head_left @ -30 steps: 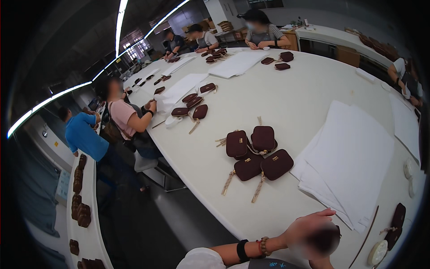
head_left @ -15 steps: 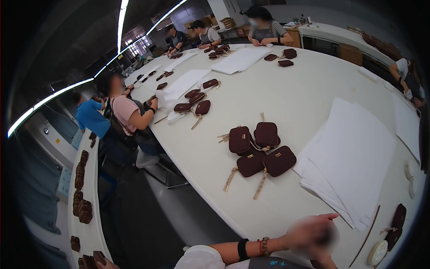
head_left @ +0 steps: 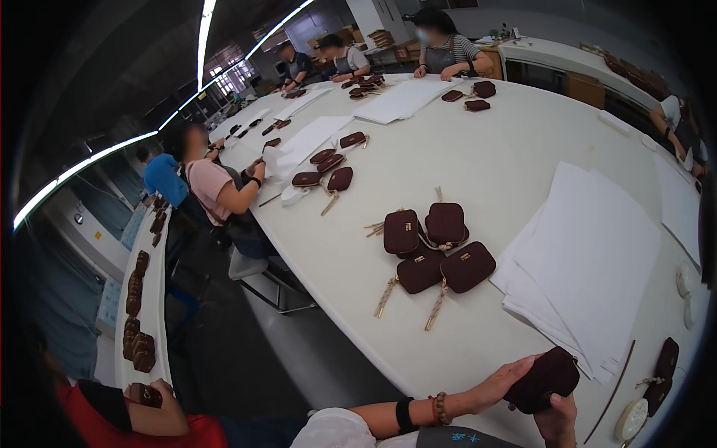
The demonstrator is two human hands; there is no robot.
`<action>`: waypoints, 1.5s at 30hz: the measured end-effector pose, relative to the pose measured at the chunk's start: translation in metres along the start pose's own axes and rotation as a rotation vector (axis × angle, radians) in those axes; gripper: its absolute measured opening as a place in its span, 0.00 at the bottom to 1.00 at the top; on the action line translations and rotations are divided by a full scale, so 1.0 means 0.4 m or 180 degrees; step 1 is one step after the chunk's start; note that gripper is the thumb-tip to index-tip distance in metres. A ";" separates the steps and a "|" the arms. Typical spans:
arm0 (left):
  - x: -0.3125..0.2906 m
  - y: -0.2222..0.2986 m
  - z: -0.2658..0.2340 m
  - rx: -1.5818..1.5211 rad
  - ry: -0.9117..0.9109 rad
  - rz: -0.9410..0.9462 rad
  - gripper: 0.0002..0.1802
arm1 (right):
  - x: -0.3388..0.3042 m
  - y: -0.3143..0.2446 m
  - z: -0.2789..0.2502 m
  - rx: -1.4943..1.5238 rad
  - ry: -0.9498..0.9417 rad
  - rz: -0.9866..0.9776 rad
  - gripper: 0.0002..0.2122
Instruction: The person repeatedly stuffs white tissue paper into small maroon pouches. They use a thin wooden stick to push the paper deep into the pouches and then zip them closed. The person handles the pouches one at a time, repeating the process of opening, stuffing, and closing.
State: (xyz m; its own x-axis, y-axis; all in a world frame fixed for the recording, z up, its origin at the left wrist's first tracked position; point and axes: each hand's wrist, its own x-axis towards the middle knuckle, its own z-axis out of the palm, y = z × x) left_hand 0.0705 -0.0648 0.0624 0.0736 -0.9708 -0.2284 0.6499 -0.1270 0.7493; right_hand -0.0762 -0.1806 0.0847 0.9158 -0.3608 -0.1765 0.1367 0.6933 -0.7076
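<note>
Workshop lights are glowing over a long white worktop (head_left: 493, 164), where both hands, left hand (head_left: 502, 382) and right hand (head_left: 556, 420), are gripping a dark maroon pouch (head_left: 544, 378) at its near edge, beside stacked white sheets (head_left: 590, 261)

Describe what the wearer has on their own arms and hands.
The left hand is bare, with no glove or ring visible. Its forearm carries a black band and, nearer the hand, a thin red string and a brown beaded bracelet. A white short sleeve shows above. The right hand is bare too.

Left forearm (head_left: 418, 413) wears black wristband, red and beaded bracelets
</note>
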 end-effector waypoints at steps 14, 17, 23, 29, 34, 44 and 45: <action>0.001 -0.019 0.012 -0.0029 0.0185 0.1021 0.30 | -0.017 -0.009 0.001 -0.1754 0.0153 0.0557 0.25; -0.014 0.015 0.004 0.0340 0.0058 0.1140 0.28 | -0.011 -0.025 0.018 -0.2195 -0.0147 0.0868 0.24; -0.025 -0.021 -0.011 0.0335 -0.0312 0.0797 0.25 | 0.000 -0.029 -0.015 -0.2755 -0.0920 0.1303 0.24; -0.027 -0.067 -0.010 0.0321 -0.0560 0.1274 0.25 | -0.027 0.013 -0.059 -0.0968 -0.0651 0.1437 0.31; -0.029 -0.086 0.005 0.0479 -0.0681 0.1492 0.24 | -0.029 -0.017 -0.007 -0.1285 -0.0761 0.1319 0.30; -0.039 -0.073 -0.010 0.0460 -0.0557 0.0995 0.24 | -0.027 -0.012 0.000 -0.1678 -0.0986 0.1397 0.30; -0.039 -0.074 -0.011 0.0463 -0.0554 0.0972 0.24 | -0.029 -0.013 0.004 -0.1639 -0.0966 0.1401 0.29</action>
State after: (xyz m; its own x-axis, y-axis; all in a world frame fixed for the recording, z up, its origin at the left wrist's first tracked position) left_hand 0.0534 -0.0451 0.0408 0.1096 -0.9869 0.1186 0.5028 0.1580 0.8498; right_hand -0.0868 -0.1790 0.0913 0.9193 0.1231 -0.3737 -0.3931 0.3266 -0.8595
